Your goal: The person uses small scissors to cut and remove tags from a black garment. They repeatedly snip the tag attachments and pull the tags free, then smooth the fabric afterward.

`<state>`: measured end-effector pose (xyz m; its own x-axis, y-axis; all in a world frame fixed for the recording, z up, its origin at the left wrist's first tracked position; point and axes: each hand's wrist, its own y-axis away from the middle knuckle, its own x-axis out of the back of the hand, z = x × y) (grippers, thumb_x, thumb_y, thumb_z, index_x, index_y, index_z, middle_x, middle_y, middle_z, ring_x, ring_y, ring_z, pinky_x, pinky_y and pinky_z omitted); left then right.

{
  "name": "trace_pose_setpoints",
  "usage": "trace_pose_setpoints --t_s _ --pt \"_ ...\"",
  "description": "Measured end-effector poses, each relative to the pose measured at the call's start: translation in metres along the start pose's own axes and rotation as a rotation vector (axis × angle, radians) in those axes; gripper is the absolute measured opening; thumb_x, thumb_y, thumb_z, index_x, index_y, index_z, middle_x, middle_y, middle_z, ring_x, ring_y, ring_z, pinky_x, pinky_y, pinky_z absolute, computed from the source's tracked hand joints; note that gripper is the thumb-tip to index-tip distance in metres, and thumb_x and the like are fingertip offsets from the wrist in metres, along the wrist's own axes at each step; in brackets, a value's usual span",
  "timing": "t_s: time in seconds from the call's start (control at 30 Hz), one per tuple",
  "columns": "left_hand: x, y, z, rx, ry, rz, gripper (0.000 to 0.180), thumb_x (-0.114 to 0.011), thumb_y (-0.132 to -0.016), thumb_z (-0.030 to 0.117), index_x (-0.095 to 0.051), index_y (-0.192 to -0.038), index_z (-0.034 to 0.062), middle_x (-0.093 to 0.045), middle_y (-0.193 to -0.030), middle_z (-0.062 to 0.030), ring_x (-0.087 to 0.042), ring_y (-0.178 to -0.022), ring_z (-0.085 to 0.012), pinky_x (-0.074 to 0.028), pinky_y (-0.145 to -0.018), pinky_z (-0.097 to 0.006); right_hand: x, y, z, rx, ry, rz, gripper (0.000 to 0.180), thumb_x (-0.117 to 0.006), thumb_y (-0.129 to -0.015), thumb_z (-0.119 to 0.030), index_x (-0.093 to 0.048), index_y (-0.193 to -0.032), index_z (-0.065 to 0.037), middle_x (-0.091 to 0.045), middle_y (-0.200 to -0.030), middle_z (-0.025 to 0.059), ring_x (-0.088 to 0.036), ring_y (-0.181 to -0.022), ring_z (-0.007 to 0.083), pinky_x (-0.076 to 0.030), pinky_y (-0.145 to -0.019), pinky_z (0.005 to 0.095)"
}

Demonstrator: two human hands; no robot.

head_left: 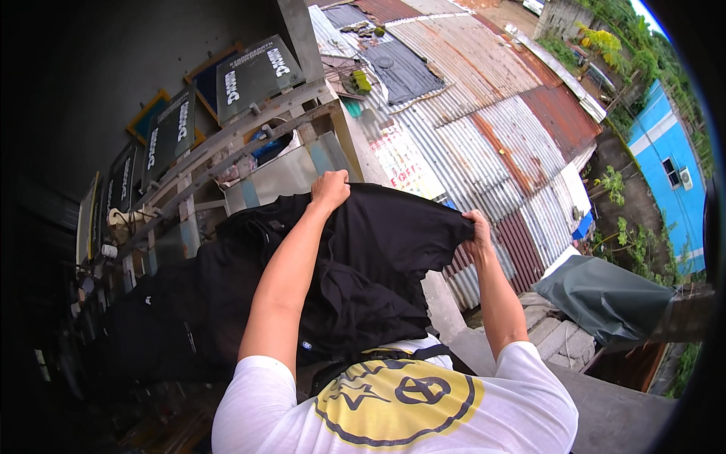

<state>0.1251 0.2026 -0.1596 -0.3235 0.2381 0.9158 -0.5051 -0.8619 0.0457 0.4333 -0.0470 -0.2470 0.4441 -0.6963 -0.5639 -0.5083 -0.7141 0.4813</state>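
A black garment (389, 231) stretches between my two hands, its cloth hanging in folds in front of my chest. My left hand (330, 191) is closed on its upper edge, near the middle of the view. Farther right and a little lower, my right hand (477, 233) grips a corner of the same cloth. More black clothes (162, 314) hang or lie to the left, partly in deep shadow. Where the garment ends and those clothes begin is hard to make out.
A wooden frame (234, 136) with boxes runs along the left, with dark printed boards (261, 76) leaning behind it. Beyond the concrete ledge (446, 306) lie rusty corrugated roofs (469, 68) at a lower level. A grey-green tarp (605, 295) covers something at right.
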Motion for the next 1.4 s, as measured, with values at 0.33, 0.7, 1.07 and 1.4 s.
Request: trace_pose_setpoints --t_s 0.33,0.7,1.07,1.4 --pt "0.001 0.007 -0.002 -0.037 0.070 -0.037 0.020 -0.063 -0.085 0.009 -0.067 -0.104 0.0088 -0.070 -0.104 -0.0156 -0.064 -0.104 -0.0389 -0.051 -0.085 -0.050 0.030 0.013 0.025 0.360 0.710 0.258 0.019 -0.064 -0.073 -0.002 -0.050 -0.060 -0.006 -0.049 -0.056 0.0025 -0.042 -0.042 0.0128 -0.036 -0.043 0.0263" --pt "0.009 0.077 0.010 -0.545 -0.112 0.075 0.024 -0.064 -0.082 0.001 -0.069 -0.104 0.0069 -0.061 -0.121 -0.0050 -0.051 -0.129 -0.0239 -0.028 -0.115 -0.058 -0.032 0.060 0.044 0.535 1.409 -0.545 0.012 -0.074 -0.081 -0.007 -0.073 -0.092 -0.001 -0.067 -0.093 0.0130 -0.062 -0.100 0.0325 -0.049 -0.088 0.0423" --pt "0.089 0.117 -0.013 -0.538 0.433 -0.708 0.054 -0.051 -0.055 -0.014 -0.070 -0.101 0.0061 -0.064 -0.121 -0.0048 -0.055 -0.124 -0.0269 -0.029 -0.115 -0.047 0.035 0.047 -0.005 0.295 1.779 0.219 0.043 -0.063 -0.095 -0.040 -0.068 -0.085 0.002 -0.068 -0.089 0.0238 -0.064 -0.086 0.0442 -0.049 -0.077 0.0521" --pt "0.102 0.160 0.005 -0.553 0.137 -0.807 0.051 -0.053 -0.054 -0.011 -0.073 -0.096 0.0097 -0.056 -0.136 -0.0036 -0.042 -0.138 -0.0258 -0.015 -0.121 -0.055 -0.111 0.182 0.034 0.538 1.225 -1.238 0.028 -0.078 -0.065 0.000 -0.071 -0.092 -0.003 -0.059 -0.114 0.0102 -0.055 -0.110 0.0296 -0.047 -0.095 0.0400"
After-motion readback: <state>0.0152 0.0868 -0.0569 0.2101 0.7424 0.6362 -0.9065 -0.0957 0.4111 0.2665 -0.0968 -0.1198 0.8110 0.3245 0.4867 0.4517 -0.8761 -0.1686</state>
